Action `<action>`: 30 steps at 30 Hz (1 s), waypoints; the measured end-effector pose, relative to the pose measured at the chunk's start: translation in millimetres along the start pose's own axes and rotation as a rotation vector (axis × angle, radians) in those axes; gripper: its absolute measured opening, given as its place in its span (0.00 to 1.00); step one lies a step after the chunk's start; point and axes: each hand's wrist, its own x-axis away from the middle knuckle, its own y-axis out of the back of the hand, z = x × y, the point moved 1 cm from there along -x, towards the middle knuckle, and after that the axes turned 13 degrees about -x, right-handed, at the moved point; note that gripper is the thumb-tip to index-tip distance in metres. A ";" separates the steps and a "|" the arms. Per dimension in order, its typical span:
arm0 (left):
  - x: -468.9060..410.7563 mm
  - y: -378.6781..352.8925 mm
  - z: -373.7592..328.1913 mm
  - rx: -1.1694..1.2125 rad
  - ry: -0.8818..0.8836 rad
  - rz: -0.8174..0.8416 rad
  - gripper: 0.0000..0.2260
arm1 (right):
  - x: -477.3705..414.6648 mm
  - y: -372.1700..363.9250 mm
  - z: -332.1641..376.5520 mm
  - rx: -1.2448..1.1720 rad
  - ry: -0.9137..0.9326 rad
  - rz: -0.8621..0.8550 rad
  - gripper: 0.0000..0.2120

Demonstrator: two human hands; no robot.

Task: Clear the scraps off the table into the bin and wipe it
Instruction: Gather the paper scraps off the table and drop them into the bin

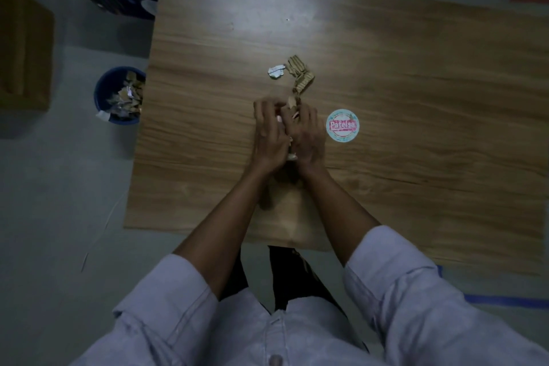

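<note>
A wooden table [416,83] carries cardboard scraps [301,74], a crumpled white scrap [276,72] beside them, and a round printed disc [342,126].

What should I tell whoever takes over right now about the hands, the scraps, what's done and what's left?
Left hand and right hand: pressed together, joint grip on a clump of scraps at mid-table.
Loose on the table: cardboard pieces and a white scrap beyond the hands; a round label to their right.
Bin: on the floor left of the table, already holding scraps.
Left: bin the clump and the rest, then wipe. No cloth in view.
</note>
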 end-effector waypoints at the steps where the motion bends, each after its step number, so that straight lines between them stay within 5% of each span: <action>1: 2.2 1.6 3.0 -0.003 0.009 -0.023 0.09 | -2.3 1.1 0.9 0.033 0.029 0.016 0.13; 6: 7.1 4.2 6.6 0.116 0.245 -0.128 0.12 | -12.4 12.9 7.8 0.004 0.074 0.176 0.16; 10: 14.6 7.8 -4.9 0.368 0.490 -0.153 0.24 | -27.5 25.0 17.8 -0.162 -0.124 0.308 0.14; 13: 30.6 3.6 -17.9 0.582 0.465 -0.041 0.27 | -16.0 34.6 21.9 -0.213 -0.228 0.299 0.13; 19: 33.0 0.5 -33.2 0.371 0.494 -0.130 0.21 | -1.9 55.8 39.5 -0.423 -0.531 0.233 0.18; 26: 6.0 6.9 -47.4 0.561 1.082 -0.324 0.22 | -8.0 84.0 63.3 -0.896 -1.042 -0.141 0.08; 30: -3.1 25.6 -51.0 0.879 1.319 -0.199 0.19 | -9.2 101.3 78.5 -1.393 -1.218 -0.403 0.11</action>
